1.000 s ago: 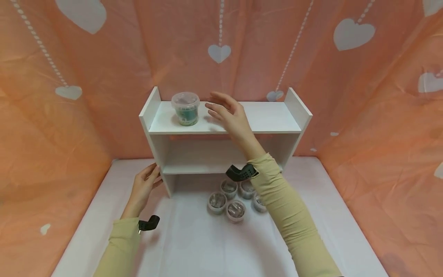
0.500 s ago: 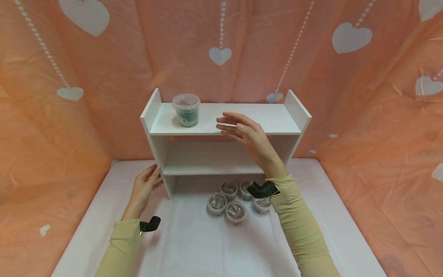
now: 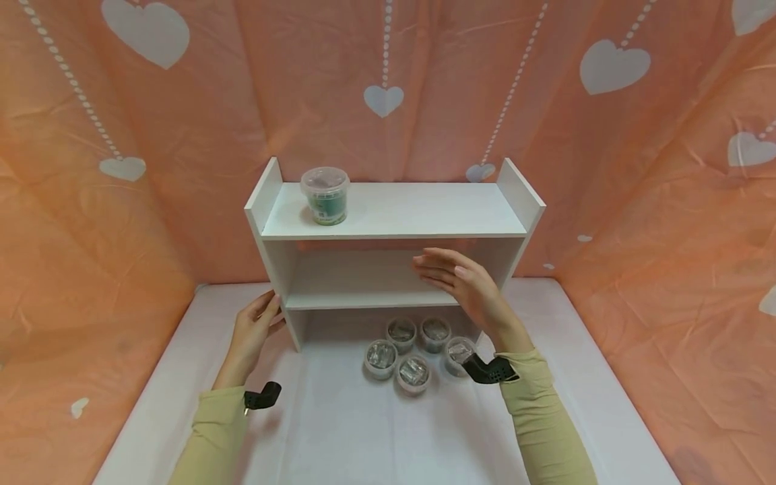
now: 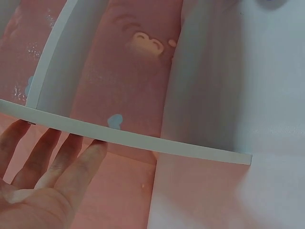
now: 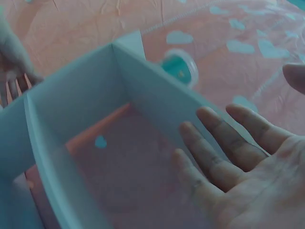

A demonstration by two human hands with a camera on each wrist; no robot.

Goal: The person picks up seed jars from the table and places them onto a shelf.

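Note:
A white shelf unit (image 3: 394, 210) stands at the back of the table. On its top board, at the left end, sits a lidded clear plastic tub (image 3: 327, 197) with a green label. My left hand (image 3: 250, 333) touches the unit's left side panel; in the left wrist view its straight fingertips (image 4: 97, 148) press the outer face of that panel (image 4: 128, 136). With nothing in it, my right hand (image 3: 467, 286) hangs in front of the middle shelf, fingers extended and palm turned left. Below it, several small lidded tubs (image 3: 413, 372) stand grouped on the table.
A white cloth covers the table (image 3: 339, 431). Orange sheeting (image 3: 327, 81) with white hearts closes in the back and both sides. The middle shelf board (image 3: 364, 279) lies between the top board and the table.
My right hand has drawn away from the tub on the top board, moving down and to the right. The left hand stays on the side panel.

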